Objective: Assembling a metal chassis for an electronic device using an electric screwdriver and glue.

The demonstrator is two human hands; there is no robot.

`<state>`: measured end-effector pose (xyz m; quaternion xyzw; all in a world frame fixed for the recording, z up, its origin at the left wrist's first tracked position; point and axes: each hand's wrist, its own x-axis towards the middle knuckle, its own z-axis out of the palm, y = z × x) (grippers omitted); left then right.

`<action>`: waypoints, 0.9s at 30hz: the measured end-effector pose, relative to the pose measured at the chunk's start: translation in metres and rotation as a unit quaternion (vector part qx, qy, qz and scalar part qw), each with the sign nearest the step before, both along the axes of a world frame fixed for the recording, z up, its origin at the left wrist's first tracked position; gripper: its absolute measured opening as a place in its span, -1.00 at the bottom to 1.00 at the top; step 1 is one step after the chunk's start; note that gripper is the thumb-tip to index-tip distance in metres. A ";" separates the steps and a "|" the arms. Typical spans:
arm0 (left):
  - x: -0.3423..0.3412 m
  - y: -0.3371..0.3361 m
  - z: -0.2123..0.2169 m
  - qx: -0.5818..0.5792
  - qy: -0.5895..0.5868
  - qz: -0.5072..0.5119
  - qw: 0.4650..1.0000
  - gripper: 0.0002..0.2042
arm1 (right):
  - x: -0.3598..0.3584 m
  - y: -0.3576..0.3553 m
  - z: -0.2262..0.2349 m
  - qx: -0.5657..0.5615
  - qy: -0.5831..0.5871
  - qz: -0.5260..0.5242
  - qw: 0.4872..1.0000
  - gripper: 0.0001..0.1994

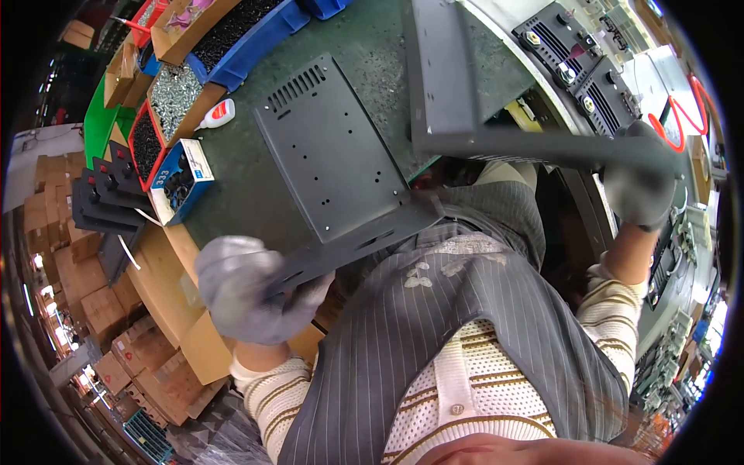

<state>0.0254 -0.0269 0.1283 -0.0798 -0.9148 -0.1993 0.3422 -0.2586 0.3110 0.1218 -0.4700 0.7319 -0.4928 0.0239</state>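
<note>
1. The dark green tabletop (pixel 236 170), upper middle of the frame, is partly hidden beneath two panels.
2. The slotted panel (pixel 333 155), at centre-left, is matte black sheet metal with a slot row, scattered small holes and a bent lower flange.
3. The blurred panel (pixel 449 85), upper centre to right, is dark, angular and cut off by the top edge; its surface details are smeared.
4. The grey-gloved left hand (pixel 252 291), lower left, closes its blurred fingers around the slotted panel's flange end.
5. The grey-gloved right hand (pixel 639 190), right side, grips the blurred panel's far end; individual fingers are indistinct, so I cannot tell their spacing.
</note>
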 end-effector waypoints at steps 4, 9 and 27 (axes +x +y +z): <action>0.028 0.007 -0.039 0.217 -0.098 0.225 0.945 -0.53 | -0.010 -0.064 0.063 0.305 0.254 0.166 0.903 -0.76; 0.049 -0.001 -0.119 0.295 -0.216 0.059 0.929 -0.75 | -0.029 -0.121 0.081 0.319 0.349 0.262 0.842 -0.86; -0.017 0.026 -0.155 0.303 -0.106 0.088 0.943 -0.53 | -0.023 0.149 -0.050 0.513 0.048 -0.292 0.805 -0.81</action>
